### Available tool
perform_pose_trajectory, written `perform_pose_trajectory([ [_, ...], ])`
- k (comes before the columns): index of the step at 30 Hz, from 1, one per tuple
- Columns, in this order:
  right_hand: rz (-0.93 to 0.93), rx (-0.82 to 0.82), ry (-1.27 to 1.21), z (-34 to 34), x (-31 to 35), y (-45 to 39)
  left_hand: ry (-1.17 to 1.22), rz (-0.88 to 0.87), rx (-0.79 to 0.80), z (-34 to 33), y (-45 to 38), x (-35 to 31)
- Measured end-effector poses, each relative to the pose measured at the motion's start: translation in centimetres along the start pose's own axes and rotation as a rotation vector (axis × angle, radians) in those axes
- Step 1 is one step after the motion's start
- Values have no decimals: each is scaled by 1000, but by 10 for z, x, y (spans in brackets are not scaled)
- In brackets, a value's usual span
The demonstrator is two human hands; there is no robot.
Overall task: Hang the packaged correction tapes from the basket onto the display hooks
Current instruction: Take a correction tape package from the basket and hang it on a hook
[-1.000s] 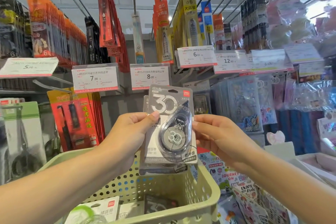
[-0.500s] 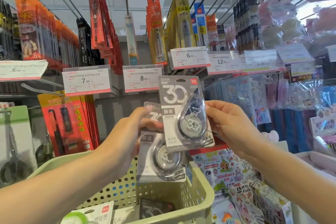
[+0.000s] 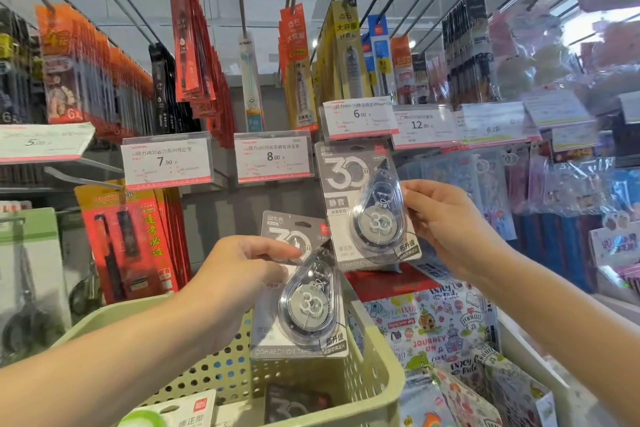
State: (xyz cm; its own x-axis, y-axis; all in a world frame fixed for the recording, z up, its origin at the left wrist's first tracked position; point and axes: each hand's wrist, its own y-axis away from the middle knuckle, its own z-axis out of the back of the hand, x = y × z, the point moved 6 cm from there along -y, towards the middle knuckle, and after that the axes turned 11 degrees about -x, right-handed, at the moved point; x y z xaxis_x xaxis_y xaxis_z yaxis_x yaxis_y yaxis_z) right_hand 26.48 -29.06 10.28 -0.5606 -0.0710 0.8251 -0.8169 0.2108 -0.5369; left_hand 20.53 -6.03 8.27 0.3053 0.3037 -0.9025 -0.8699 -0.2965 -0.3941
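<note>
My right hand (image 3: 446, 225) pinches a grey packaged correction tape (image 3: 363, 208) by its right edge, held up just below the 6.00 price tag (image 3: 358, 116). Lower down, my left hand (image 3: 242, 274) grips a second grey packaged correction tape (image 3: 304, 302) at its upper left, above the pale green perforated basket (image 3: 374, 357). More packs lie inside the basket, one white-and-green pack (image 3: 180, 412) and one dark pack (image 3: 294, 399). The display hook behind the raised pack is hidden by it.
Price tags 7.90 (image 3: 166, 161) and 8.00 (image 3: 273, 158) hang in front of a grey back panel. Red pen packs (image 3: 128, 239) hang at left, yellow and orange packs (image 3: 343, 52) above. Colourful notebooks (image 3: 433, 326) lie below right.
The two packs were held together as one stack; my right hand has lifted the front pack up and right toward the 6.00 tag, while my left hand keeps the other lower.
</note>
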Motion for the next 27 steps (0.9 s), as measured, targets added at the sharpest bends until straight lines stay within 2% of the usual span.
perform_pose_trajectory([
  [10, 82, -3, -20, -3, 14, -13, -3, -12, 0, 0, -1, 1],
  [27, 57, -7, 25, -2, -4, -26, 34, -29, -8, 7, -3, 2],
])
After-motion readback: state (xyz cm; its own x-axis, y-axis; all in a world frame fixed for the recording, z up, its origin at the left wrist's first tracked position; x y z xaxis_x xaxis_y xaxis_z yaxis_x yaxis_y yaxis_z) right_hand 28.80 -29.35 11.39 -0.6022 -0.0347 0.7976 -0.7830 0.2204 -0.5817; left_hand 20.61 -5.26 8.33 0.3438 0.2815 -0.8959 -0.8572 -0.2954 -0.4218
